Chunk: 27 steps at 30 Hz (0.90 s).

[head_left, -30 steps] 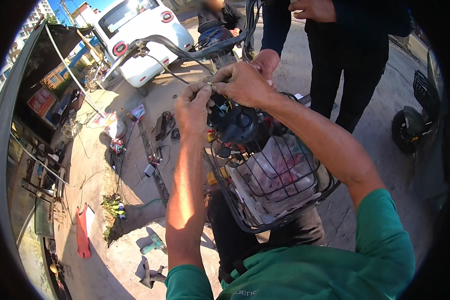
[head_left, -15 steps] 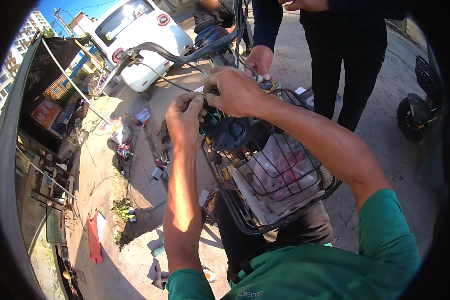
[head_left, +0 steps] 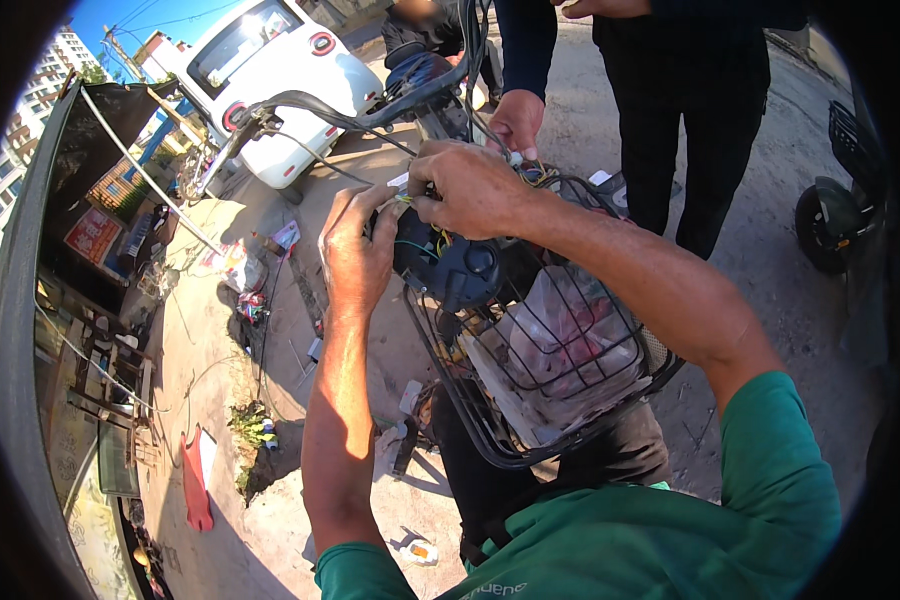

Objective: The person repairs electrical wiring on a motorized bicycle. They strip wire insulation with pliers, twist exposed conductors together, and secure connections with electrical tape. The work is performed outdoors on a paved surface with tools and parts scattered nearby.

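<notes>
Above a black wire basket (head_left: 515, 462), my two hands meet with fingertips pinched close together. Thin wires and a small whitish piece (head_left: 400, 184) show between them; exactly what each finger grips is partly hidden. My left hand (head_left: 355, 245) pinches the wires from the left, its fingers bent. From the right, my right hand (head_left: 475, 190) closes on the same wires, back of the hand upward. Just below them rests a black plastic housing (head_left: 460, 272) with a round cap and yellow and green wires coming out. Behind, another person's hand (head_left: 518, 122) touches a bundle of coloured wires (head_left: 540, 174).
Handlebars (head_left: 315, 98) with cables rise beyond my hands. The basket holds a clear plastic bag (head_left: 560, 325). A person in dark clothes (head_left: 675, 130) stands at the right; another sits behind. A white vehicle (head_left: 295, 100) is parked far left. Litter lies on the ground at left.
My left hand has shifted slightly left and its fingers have spread around the wires. The black housing's wires show more now. My right hand has barely moved.
</notes>
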{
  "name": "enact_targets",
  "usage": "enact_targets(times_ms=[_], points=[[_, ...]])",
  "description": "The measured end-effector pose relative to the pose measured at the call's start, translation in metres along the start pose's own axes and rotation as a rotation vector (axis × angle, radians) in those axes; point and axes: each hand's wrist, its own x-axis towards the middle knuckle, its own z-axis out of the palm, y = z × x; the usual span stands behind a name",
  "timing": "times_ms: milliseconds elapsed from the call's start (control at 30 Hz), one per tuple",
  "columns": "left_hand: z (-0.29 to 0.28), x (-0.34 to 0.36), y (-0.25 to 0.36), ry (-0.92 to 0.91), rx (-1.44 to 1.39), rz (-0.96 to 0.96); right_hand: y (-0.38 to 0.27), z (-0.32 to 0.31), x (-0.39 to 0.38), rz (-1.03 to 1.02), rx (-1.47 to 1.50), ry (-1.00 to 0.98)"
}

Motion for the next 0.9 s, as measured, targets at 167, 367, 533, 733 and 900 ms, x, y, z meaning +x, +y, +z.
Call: enact_targets(times_ms=[167,367,533,733,900], points=[[0.000,0.002,-0.006,-0.009,-0.016,0.060,0.000,0.000,-0.001,-0.031,0.004,-0.004],[-0.004,0.000,-0.002,-0.065,-0.089,-0.003,-0.001,-0.003,-0.003,-0.052,-0.009,-0.037],[-0.006,0.001,-0.001,-0.108,-0.097,-0.009,-0.002,-0.003,-0.003,-0.050,-0.018,-0.018],[-0.011,0.002,-0.001,-0.193,-0.099,-0.143,-0.003,-0.001,-0.004,-0.081,-0.031,0.028],[-0.011,0.006,0.000,-0.240,-0.054,-0.183,-0.002,0.001,-0.004,-0.064,-0.015,0.023]])
